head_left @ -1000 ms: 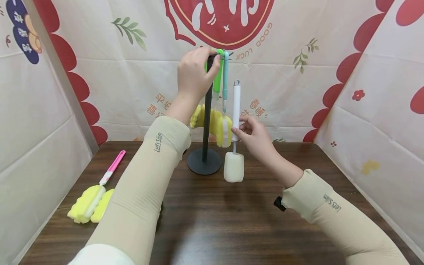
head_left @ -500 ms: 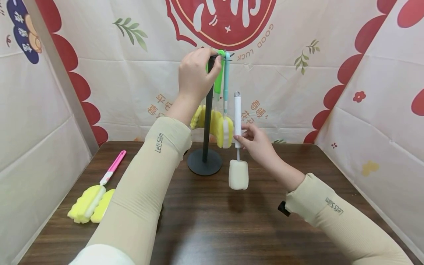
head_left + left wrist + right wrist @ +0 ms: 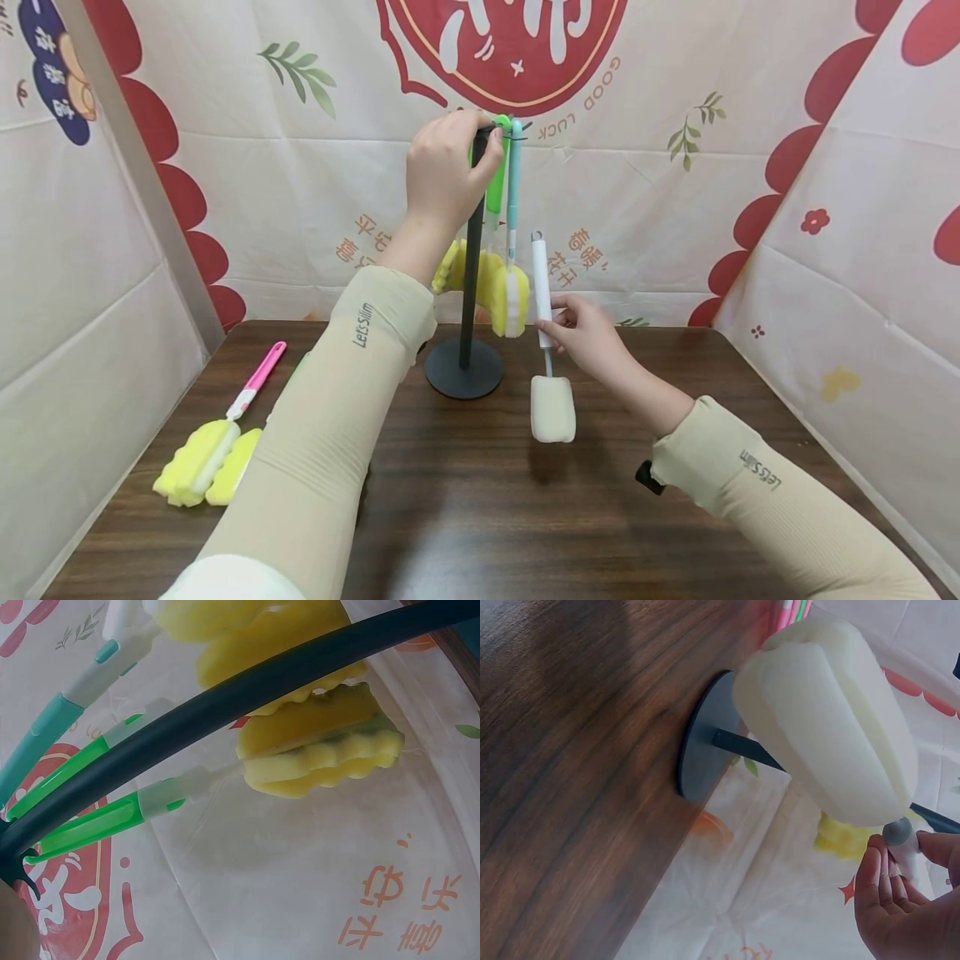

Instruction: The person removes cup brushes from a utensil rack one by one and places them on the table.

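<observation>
At the top of the black stand (image 3: 469,292), my left hand (image 3: 450,167) holds the head of the pole, its thumb toward the hooks. From those hooks hang a teal-handled brush (image 3: 513,196) and two green-handled brushes, one green-handled brush (image 3: 94,829) showing plainly in the left wrist view. Their yellow sponge heads dangle beside the pole. My right hand (image 3: 588,333) pinches the white handle of a sponge brush (image 3: 552,410) between thumb and fingers. That brush is off the table, right of the stand, with its cream sponge downward and slightly tilted. Both arms wear beige sleeves.
On the left of the dark wooden table (image 3: 465,500) lies a pink-handled brush (image 3: 258,371) with a yellow sponge head. A second yellow sponge (image 3: 234,467) lies beside it, partly hidden by my left arm. Patterned cloth (image 3: 600,192) walls stand behind and at both sides.
My right hand has lowered the white-handled sponge brush and shifted it slightly right, away from the hanging brushes. Its sponge has tipped a little rightward. My left hand keeps its hold on the stand.
</observation>
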A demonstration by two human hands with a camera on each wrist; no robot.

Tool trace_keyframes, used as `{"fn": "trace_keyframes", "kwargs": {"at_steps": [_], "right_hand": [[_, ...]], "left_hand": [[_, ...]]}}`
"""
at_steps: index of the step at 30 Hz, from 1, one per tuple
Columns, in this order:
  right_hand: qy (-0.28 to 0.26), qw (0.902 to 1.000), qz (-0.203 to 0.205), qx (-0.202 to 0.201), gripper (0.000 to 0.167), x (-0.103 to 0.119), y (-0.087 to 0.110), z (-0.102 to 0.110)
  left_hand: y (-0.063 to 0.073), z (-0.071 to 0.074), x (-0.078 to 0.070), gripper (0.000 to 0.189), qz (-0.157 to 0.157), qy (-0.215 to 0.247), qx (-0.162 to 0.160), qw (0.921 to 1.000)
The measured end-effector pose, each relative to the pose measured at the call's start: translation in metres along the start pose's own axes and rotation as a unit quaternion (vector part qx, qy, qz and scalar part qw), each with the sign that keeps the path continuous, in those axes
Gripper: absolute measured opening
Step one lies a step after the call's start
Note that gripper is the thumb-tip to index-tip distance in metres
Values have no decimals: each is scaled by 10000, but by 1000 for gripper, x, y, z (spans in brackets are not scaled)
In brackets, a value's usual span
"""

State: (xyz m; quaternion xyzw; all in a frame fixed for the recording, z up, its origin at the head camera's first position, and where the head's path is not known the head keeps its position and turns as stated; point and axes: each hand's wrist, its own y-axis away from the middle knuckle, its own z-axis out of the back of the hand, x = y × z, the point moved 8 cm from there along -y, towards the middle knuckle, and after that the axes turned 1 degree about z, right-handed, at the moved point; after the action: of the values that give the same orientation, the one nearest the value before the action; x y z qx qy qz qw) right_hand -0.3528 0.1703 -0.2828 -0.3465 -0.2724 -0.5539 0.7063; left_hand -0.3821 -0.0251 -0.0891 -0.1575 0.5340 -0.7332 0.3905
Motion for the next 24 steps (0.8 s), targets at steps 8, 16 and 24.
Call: {"fn": "trace_keyframes", "kwargs": {"at_steps": [8,16,24], "right_hand": [[78,9994,-281,161,41,-19,-4,-8],[81,9983,-538,189,40,-35,-9,-13],[6,9953,-821,505,41,-52,-15,-23]], "left_hand": [[1,0,1,37,22,-17,2,10000],[1,0,1,36,-35,-9,-92,10000],[1,-1,2,36,-34,37,-106,9999]]}}
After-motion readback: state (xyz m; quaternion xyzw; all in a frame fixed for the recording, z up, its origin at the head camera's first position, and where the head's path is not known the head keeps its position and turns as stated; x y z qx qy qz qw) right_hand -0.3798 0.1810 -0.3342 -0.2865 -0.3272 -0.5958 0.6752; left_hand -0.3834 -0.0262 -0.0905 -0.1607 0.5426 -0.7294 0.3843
